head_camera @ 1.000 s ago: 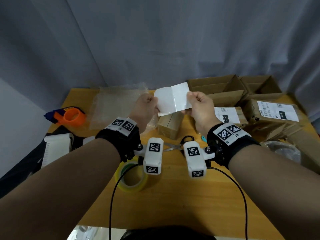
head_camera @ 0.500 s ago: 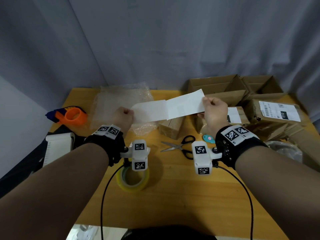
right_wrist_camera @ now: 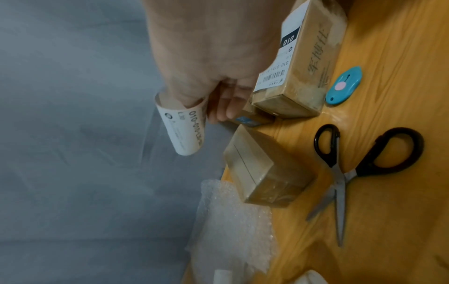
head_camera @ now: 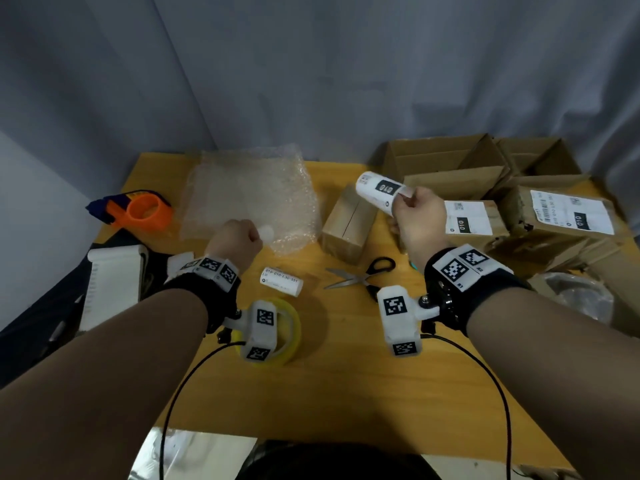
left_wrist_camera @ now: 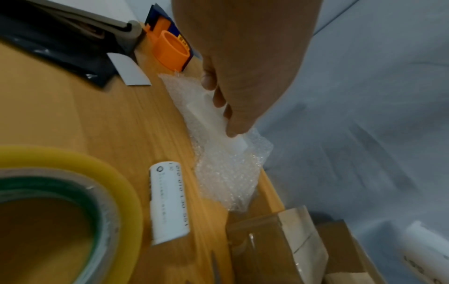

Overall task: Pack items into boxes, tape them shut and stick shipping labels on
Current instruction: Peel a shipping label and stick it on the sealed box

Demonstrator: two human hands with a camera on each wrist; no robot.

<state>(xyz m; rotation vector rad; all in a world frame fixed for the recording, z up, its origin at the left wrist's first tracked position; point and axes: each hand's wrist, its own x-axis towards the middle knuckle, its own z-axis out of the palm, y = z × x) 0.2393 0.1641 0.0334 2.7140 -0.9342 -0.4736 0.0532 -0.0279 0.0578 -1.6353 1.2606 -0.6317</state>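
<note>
Our two hands no longer share one strip held between them. The white strip has come apart: our right hand (head_camera: 414, 216) now pinches a curled shipping label (head_camera: 379, 191), printed side out, above the small taped box (head_camera: 348, 226), while our left hand (head_camera: 233, 242) has dropped lower and to the left, over the bubble wrap (head_camera: 252, 192), gripping the blank white backing paper (left_wrist_camera: 213, 115). A second rolled label (head_camera: 281, 280) now lies on the bench (head_camera: 346, 375) between the tape roll (head_camera: 289, 336) and the bubble wrap, where none lay before.
</note>
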